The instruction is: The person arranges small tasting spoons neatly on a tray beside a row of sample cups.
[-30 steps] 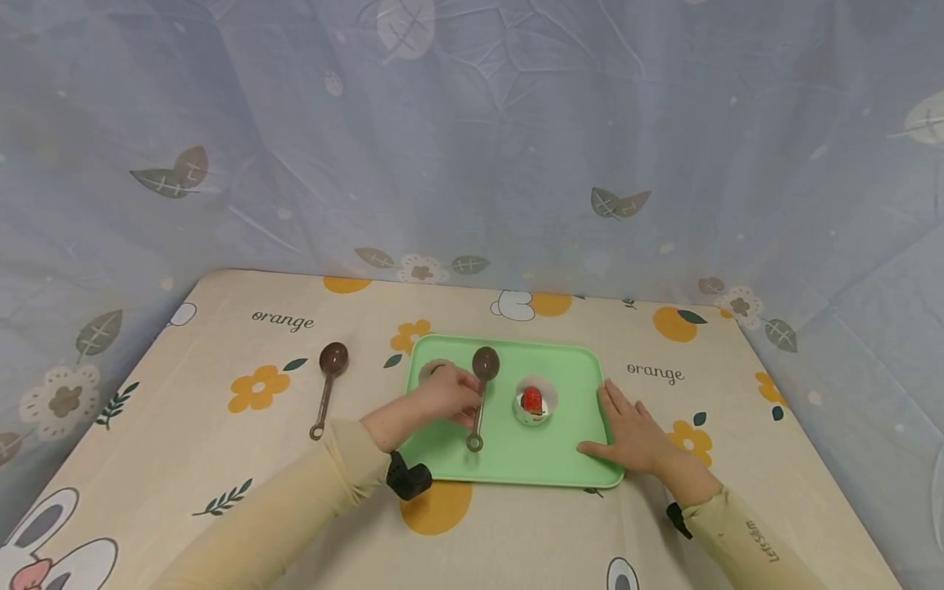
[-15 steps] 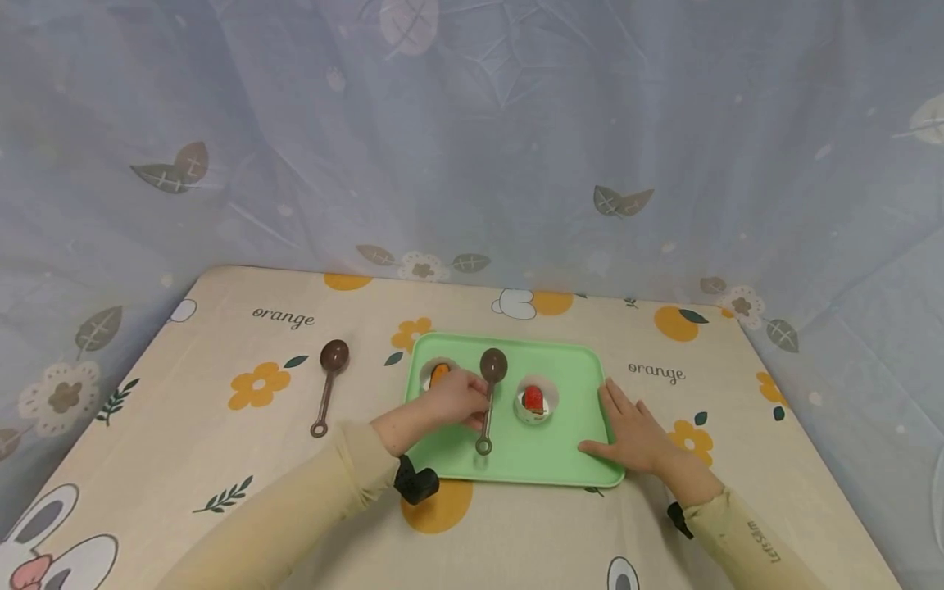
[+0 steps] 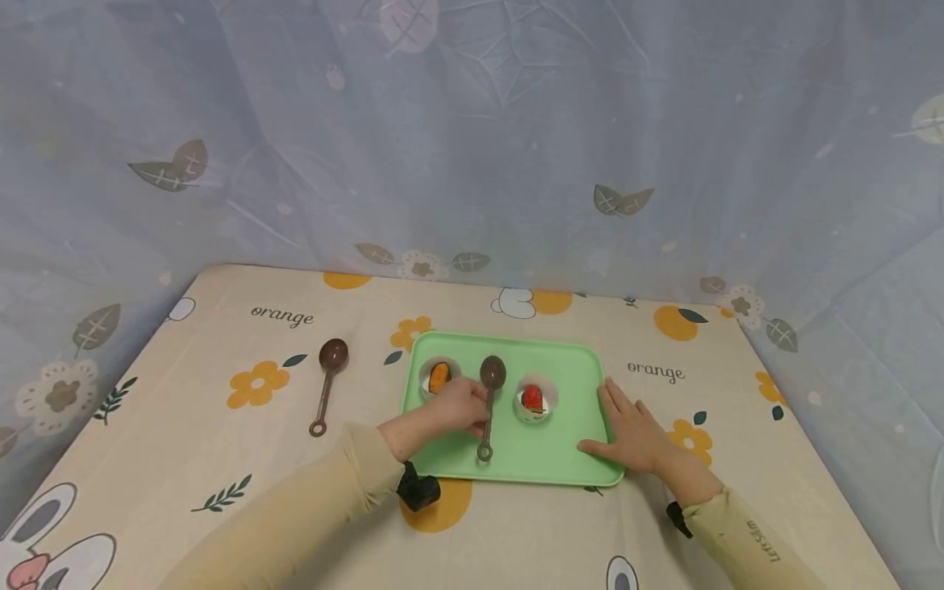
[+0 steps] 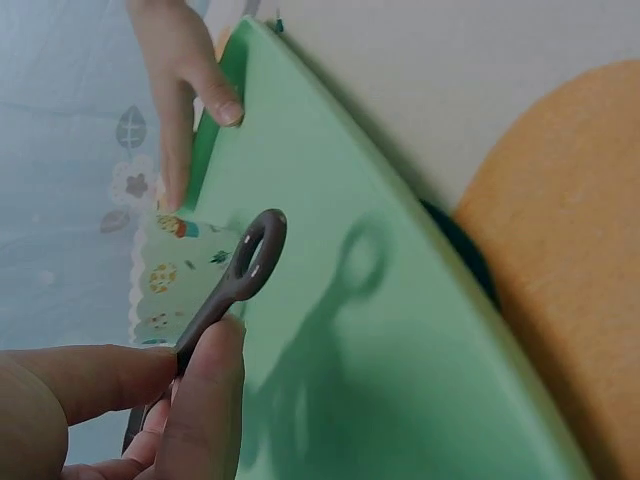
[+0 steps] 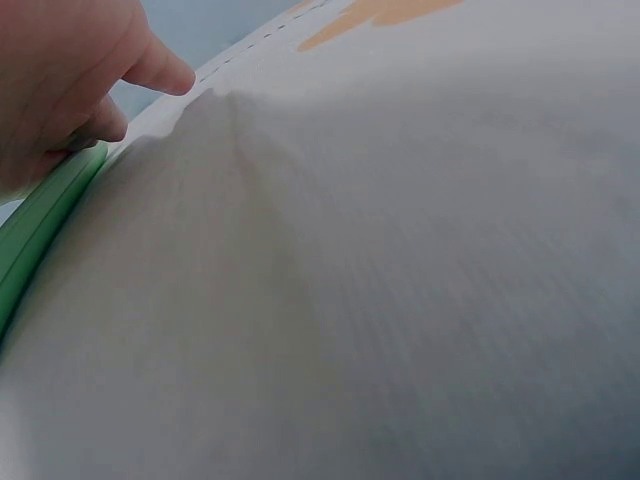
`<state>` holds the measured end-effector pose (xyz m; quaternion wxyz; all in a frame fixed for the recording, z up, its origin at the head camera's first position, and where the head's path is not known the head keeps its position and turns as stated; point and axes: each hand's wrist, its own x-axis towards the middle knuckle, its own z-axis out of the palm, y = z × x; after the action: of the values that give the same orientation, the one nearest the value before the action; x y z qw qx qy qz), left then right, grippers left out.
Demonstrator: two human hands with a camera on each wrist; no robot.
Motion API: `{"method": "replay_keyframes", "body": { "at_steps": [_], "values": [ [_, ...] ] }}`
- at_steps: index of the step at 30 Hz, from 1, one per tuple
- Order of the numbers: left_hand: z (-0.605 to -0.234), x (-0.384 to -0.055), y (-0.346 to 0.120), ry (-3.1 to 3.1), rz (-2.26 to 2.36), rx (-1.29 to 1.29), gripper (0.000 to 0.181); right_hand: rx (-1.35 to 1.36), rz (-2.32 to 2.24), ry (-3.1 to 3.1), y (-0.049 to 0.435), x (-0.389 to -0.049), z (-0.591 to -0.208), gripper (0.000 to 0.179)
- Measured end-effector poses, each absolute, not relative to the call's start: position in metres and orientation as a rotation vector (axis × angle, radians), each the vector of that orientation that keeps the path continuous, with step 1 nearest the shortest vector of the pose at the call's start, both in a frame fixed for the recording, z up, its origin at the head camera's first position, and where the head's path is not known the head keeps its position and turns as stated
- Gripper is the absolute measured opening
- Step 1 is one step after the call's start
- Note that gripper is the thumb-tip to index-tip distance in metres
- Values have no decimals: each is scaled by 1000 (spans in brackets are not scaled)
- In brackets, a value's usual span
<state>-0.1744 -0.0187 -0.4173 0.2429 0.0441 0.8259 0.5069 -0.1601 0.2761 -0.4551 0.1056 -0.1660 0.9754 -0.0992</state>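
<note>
My left hand (image 3: 459, 406) pinches a brown spoon (image 3: 492, 374) by its handle, between two bowls on a light green tray (image 3: 560, 459). In the left wrist view the ring end of the spoon's handle (image 4: 258, 255) stands above the tray and casts a shadow on it. The left white bowl (image 3: 426, 375) holds an orange piece (image 3: 438, 377), partly behind my left hand. In the right bowl (image 3: 546, 388) lies a red piece (image 3: 533, 398). My right hand (image 3: 633, 434) rests on the tray's right edge, fingers straight and thumb spread over the rim.
Left of the tray, a second brown spoon (image 3: 334, 356) lies on the patterned tablecloth (image 3: 280, 475), its bowl toward the back. Behind the table hangs a bluish printed cloth (image 3: 472, 147).
My left hand has shifted slightly right and nearer to me with the spoon, uncovering the orange piece in the left bowl. My right hand stays on the tray's edge.
</note>
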Motion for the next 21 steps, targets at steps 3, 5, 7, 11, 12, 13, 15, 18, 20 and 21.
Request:
{"method": "replay_keyframes", "body": {
  "at_steps": [3,5,7,11,12,13,15,18,20,21],
  "values": [
    [-420,-173,-17,2282,1344,111,6,-489,-292,2871,276,-160,-455,100],
    [-421,-171,-16,2293,1324,108,6,-487,-287,2870,277,-160,-455,100],
    [-422,-170,-15,2292,1324,95,6,-484,-291,2866,277,-160,-455,100],
    [-424,-168,-13,2302,1328,87,11,-482,-297,2860,277,-160,-456,101],
    [-425,-167,-13,2309,1328,87,11,-481,-303,2859,277,-160,-456,101],
    [-426,-166,-12,2315,1327,87,12,-479,-306,2857,277,-160,-455,101],
    [-427,-165,-12,2329,1324,98,14,-479,-304,2857,277,-160,-456,101],
    [-430,-164,-11,2336,1328,111,18,-479,-295,2859,277,-160,-456,101],
    [-431,-163,-11,2336,1331,115,20,-482,-284,2864,277,-161,-457,101],
    [-431,-163,-11,2333,1336,114,20,-483,-280,2867,277,-161,-457,101]
  ]
}}
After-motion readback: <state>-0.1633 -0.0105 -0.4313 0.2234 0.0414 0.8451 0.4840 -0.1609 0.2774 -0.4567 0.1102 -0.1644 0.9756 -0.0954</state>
